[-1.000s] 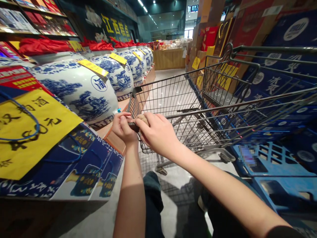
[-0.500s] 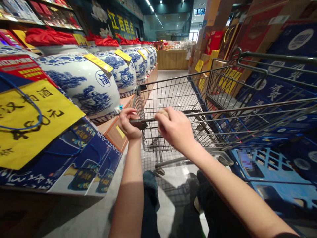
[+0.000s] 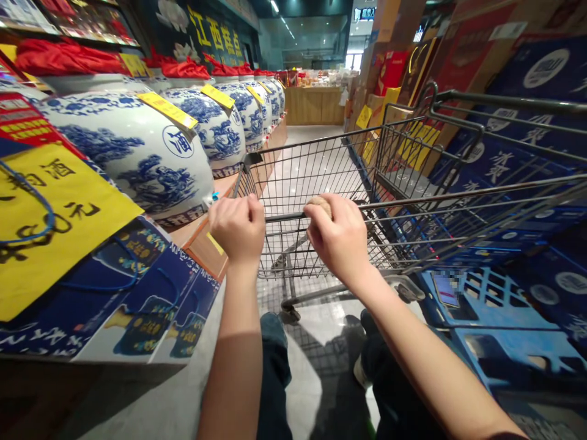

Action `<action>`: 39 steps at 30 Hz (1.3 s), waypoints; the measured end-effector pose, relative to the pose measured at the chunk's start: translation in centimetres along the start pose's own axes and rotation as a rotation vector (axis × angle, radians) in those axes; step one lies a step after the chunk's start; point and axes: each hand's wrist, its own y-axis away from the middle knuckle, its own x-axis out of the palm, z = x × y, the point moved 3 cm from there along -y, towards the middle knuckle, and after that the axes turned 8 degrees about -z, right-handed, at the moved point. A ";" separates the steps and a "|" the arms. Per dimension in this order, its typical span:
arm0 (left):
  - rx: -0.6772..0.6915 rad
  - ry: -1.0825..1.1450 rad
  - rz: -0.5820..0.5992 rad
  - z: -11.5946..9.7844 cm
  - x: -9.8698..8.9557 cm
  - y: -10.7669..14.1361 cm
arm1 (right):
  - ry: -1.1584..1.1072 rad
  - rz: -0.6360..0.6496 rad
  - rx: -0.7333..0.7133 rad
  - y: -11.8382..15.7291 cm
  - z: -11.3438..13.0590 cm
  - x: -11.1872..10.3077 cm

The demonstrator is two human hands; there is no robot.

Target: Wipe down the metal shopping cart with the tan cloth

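A grey wire shopping cart (image 3: 312,171) stands sideways before me. My left hand (image 3: 238,227) is closed over the cart's rim near its left corner, knuckles up. On the same top rim, my right hand (image 3: 338,235) is closed as well, and a round tan object (image 3: 320,204) shows between its thumb and fingers. The rim passes beneath that hand; whether its fingers wrap the wire fully is hidden.
Large blue-and-white jars (image 3: 158,165) with red cloth tops line the left, behind blue gift boxes (image 3: 137,299). Stacked blue cartons (image 3: 527,140) rise at right, above light-blue crates (image 3: 504,299) with a phone (image 3: 444,289). A wooden counter (image 3: 316,107) is far ahead.
My left hand has turned over from an open-sided hold on the dark corner piece to a closed grip, knuckles up. My right hand has shifted slightly right. The view has moved a little.
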 end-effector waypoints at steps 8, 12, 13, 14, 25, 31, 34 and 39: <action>0.174 -0.003 0.165 -4.9 2.3 2.1 | 0.022 -0.002 0.139 -0.2 -2.4 -1.2; 0.136 -0.015 0.127 -4.1 2.5 2.0 | -0.001 -0.037 0.039 0.2 -1.8 -1.0; 0.138 -0.016 0.117 -4.0 2.5 2.0 | -0.014 -0.025 0.001 0.2 -1.6 -0.9; 0.142 -0.017 0.109 -3.9 2.5 1.9 | -0.025 -0.006 -0.022 0.2 -1.5 -0.9; 0.071 0.004 0.111 -3.2 2.7 1.7 | -0.069 0.066 -0.007 -0.2 -2.3 -1.6; 0.127 0.004 0.132 -3.2 2.5 1.6 | -0.061 -0.036 0.107 -0.2 -4.9 -2.2; 0.157 0.007 0.134 -3.2 2.2 1.5 | -0.055 -0.013 0.093 -0.1 -4.8 -2.5; 0.176 0.000 0.179 -2.9 2.1 1.2 | -0.049 0.039 0.083 -0.1 -6.6 -3.8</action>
